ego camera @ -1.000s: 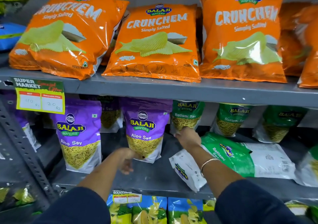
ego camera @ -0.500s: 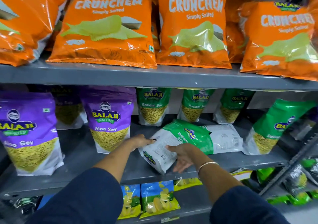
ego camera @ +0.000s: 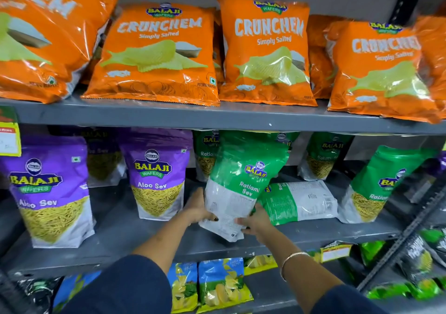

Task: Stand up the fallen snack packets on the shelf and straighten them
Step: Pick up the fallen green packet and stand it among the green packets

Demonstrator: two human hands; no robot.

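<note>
Green Ratlami Sev packet (ego camera: 241, 183), middle shelf (ego camera: 120, 231): left hand (ego camera: 199, 208) and right hand (ego camera: 257, 220) are gripping its lower corners, tilting it toward upright so its base seats, while a second green packet (ego camera: 299, 201) is lying flat just beside it.
</note>
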